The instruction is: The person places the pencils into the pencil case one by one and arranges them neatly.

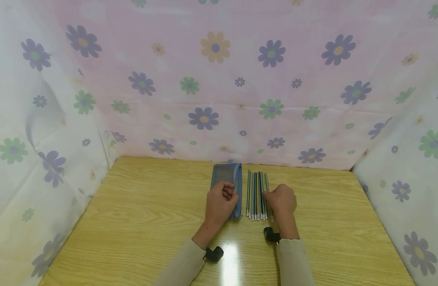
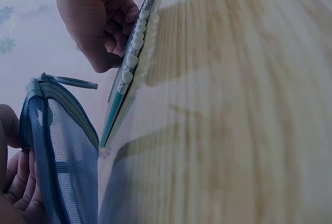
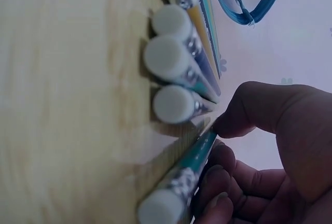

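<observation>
A blue mesh pencil case [image 1: 224, 173] lies at the back middle of the table. My left hand [image 1: 220, 203] grips its side, fingers curled at the edge; in the left wrist view the case's dark zipper pull [image 2: 72, 82] sticks out. To the right of the case, several striped pencils [image 1: 255, 194] lie side by side, white eraser ends toward me. At the row's right end my right hand [image 1: 283, 200] pinches a teal pencil [image 3: 198, 152] between thumb and fingers. This pencil sits slightly apart from its neighbours, eraser end near the tabletop.
The wood-grain table [image 1: 143, 222] meets a flowered cloth [image 1: 219, 91] at the back, with more cloth on both sides. A black wrist camera sits on each sleeve, the left one [image 1: 214, 254] and the right one [image 1: 271, 234] low over the table.
</observation>
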The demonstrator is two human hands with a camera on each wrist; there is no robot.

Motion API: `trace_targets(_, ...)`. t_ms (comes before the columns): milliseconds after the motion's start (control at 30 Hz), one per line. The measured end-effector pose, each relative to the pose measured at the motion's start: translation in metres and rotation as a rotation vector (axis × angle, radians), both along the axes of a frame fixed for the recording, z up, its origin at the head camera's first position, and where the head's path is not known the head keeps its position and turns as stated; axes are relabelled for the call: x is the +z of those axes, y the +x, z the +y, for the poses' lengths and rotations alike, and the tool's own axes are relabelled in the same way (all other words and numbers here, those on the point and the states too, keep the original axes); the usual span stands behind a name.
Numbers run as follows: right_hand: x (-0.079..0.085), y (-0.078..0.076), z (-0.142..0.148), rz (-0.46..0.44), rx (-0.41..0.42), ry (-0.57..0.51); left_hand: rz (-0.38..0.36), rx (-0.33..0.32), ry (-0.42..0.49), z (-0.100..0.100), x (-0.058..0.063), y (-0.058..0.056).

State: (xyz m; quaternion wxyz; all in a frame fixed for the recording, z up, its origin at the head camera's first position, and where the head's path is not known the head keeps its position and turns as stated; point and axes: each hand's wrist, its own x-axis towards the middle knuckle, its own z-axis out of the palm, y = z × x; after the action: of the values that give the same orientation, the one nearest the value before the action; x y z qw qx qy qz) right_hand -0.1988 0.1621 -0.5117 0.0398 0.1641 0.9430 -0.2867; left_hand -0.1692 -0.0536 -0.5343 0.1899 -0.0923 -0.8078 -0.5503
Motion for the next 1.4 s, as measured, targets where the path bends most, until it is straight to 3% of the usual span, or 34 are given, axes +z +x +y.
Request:
trace_targets(467, 0.007, 0.003, 0.002, 0.021, 0.065, -0.05, -0.014, -0.009, 0.001, 0.0, 0.001, 0.002)
trace_targets(767, 0.009, 0.003, 0.003, 0.054, 0.08, -0.086, 0.037, -0.02, -0.018, 0.0, 0.0, 0.001)
trace_targets(1133, 0.011, 0.005, -0.003, 0.103, 0.121, -0.215, -0.01, -0.029, 0.009, -0.002, 0.002, 0.003)
trace_targets(1400, 0.008, 0.001, -0.01, 0.119, 0.135, -0.281, 0.039, -0.023, 0.002, -0.001, 0.002, 0.003)
